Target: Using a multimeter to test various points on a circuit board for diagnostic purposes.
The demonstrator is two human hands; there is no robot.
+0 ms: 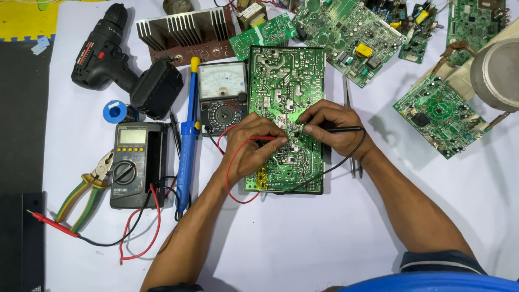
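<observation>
The circuit board (285,108) lies flat on the white table (303,238), between both hands. The left hand (250,146) pinches a red probe (265,138); the right hand (330,125) pinches a black probe (340,129), both tips on the board. It looks light, stiff and fragile, best held by its edges.
</observation>
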